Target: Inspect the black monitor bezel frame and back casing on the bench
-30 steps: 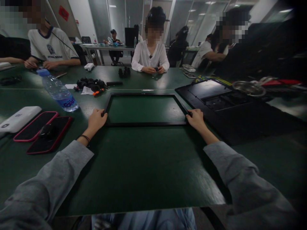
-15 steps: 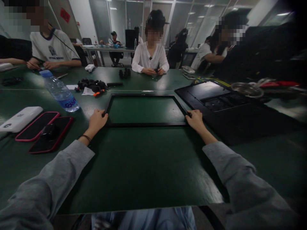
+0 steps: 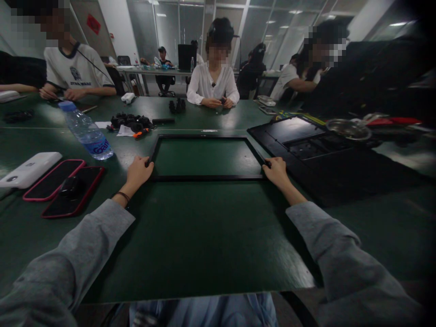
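Note:
A thin black rectangular frame [image 3: 207,178] lies flat on the green table [image 3: 204,236], with the tabletop showing through its opening. My left hand [image 3: 138,171] grips the frame's near left corner, fingers curled over the edge. At the near right corner my right hand [image 3: 278,171] holds the frame the same way. Both arms wear grey sleeves.
A black flat panel [image 3: 306,145] lies right of the frame. At left are a water bottle [image 3: 86,131], two red-edged phones [image 3: 61,186] and a white device [image 3: 29,169]. Black parts [image 3: 131,121] lie beyond. People sit across the table.
Both hands stay on the frame's corners. The view has shifted slightly; nothing else has visibly moved.

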`<state>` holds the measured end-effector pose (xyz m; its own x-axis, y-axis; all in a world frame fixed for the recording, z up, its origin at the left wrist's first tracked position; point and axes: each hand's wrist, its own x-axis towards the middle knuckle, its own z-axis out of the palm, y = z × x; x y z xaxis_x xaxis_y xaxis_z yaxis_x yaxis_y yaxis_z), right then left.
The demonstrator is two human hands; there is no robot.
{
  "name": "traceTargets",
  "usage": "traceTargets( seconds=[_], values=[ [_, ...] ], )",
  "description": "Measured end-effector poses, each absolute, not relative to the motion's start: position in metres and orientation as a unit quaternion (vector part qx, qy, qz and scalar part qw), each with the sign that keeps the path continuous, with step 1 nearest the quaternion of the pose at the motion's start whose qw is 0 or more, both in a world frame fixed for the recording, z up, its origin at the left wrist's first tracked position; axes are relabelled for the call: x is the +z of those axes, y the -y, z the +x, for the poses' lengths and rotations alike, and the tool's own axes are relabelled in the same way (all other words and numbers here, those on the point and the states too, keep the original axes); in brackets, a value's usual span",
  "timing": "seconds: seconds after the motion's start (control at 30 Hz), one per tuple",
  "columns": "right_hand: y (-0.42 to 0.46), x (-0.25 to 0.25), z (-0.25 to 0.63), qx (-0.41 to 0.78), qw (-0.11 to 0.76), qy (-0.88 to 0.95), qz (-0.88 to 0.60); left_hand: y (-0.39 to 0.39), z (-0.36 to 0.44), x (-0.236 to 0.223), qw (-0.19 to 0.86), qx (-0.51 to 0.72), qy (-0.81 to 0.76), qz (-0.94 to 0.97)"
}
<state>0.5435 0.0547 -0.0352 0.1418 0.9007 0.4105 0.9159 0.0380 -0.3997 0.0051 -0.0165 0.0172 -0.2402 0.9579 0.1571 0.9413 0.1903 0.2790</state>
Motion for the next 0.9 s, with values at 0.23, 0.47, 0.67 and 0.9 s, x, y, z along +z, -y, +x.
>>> traceTargets(
  seconds=[0.23,0.47,0.67,0.9],
  values=[
    [-0.0501,-0.0298,0.5385,-0.010,0.298,0.650,-0.699,0.0147,0.0028,0.0141,0.025,0.164,-0.771,0.614],
    [-0.0501,-0.0286,0.5373,-0.003,0.316,0.648,-0.693,0.0171,0.0059,0.0184,0.024,0.153,-0.772,0.617],
    [-0.0532,-0.0314,0.5405,-0.008,0.314,0.651,-0.691,0.0187,0.0074,0.0207,0.026,0.154,-0.771,0.617],
    [-0.0527,-0.0316,0.5412,-0.008,0.322,0.653,-0.685,0.0183,0.0060,0.0195,0.033,0.162,-0.768,0.618]
  ],
)
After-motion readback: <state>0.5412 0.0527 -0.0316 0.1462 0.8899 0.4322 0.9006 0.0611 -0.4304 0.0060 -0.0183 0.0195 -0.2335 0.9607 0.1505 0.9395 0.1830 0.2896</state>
